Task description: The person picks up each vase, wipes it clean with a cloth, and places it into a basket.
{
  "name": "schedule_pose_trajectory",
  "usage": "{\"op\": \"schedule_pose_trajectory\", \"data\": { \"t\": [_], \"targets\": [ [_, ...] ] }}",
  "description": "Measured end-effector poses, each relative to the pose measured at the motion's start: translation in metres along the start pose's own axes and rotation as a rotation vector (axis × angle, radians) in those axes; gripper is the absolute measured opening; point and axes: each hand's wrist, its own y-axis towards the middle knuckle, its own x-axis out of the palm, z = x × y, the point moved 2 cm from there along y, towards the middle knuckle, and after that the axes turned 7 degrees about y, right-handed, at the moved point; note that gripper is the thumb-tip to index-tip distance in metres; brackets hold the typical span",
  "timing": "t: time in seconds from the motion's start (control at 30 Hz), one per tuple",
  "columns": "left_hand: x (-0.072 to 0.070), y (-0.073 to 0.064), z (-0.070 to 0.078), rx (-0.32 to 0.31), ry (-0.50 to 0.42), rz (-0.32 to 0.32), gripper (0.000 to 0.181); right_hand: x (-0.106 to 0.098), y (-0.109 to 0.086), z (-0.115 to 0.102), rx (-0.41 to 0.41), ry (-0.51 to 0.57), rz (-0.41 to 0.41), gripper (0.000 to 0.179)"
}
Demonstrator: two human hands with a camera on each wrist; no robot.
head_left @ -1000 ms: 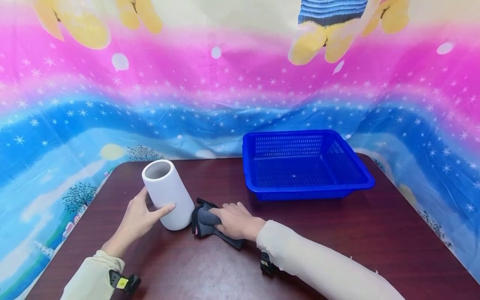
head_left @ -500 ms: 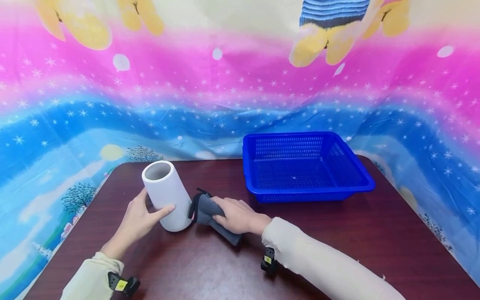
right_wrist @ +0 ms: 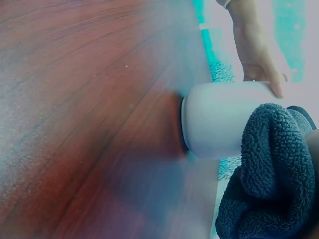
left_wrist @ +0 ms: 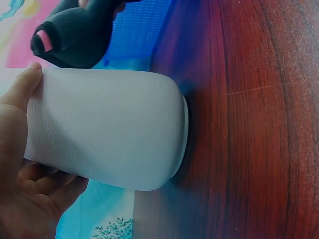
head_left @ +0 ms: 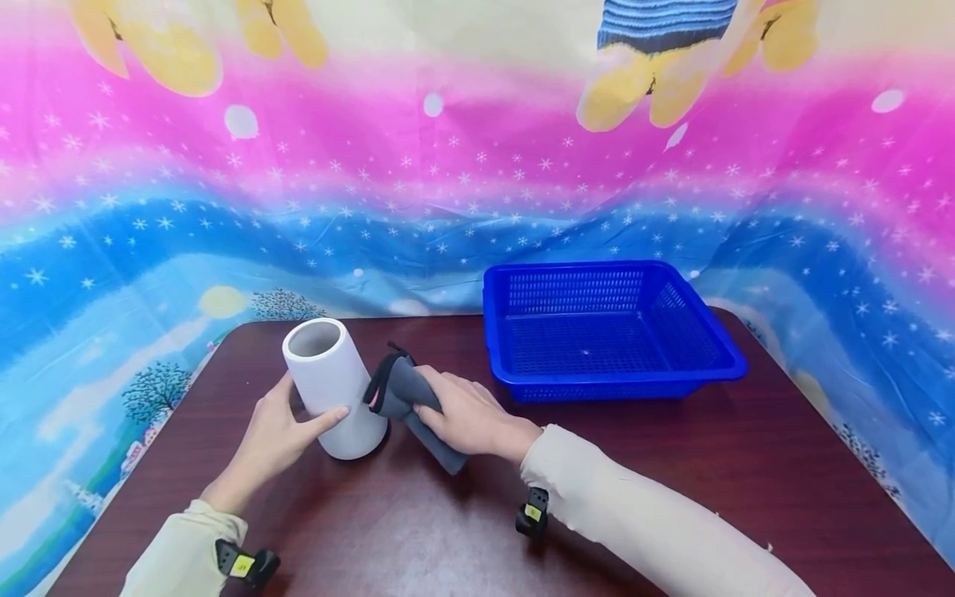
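A white vase (head_left: 337,390) with an open top stands upright on the table. My left hand (head_left: 269,439) grips its side, thumb across the front and fingers behind, as the left wrist view also shows. My right hand (head_left: 473,414) grips a bunched dark grey cloth (head_left: 403,388) with black edging and a small pink tag. The cloth is right at the vase's right side, above the tabletop, with a flap hanging down. In the right wrist view the cloth (right_wrist: 274,169) has a terry texture and overlaps the vase (right_wrist: 217,119). Some of my right fingers are hidden behind it.
A blue plastic basket (head_left: 612,388) with mesh walls stands at the back right of the dark red-brown table (head_left: 448,539). Behind the table hangs a patterned pink and blue cloth backdrop (head_left: 418,166).
My right hand has raised the grey cloth from near the tabletop, up along the vase's right side. My left hand and the vase have stayed in place.
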Motion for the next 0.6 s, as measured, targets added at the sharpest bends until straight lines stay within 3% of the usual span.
{"op": "schedule_pose_trajectory", "data": {
  "t": [0.6],
  "targets": [
    [-0.003, 0.0, 0.004, -0.016, 0.007, -0.01, 0.08, -0.013, 0.007, -0.012, 0.026, 0.201, 0.178, 0.04]
  ]
}}
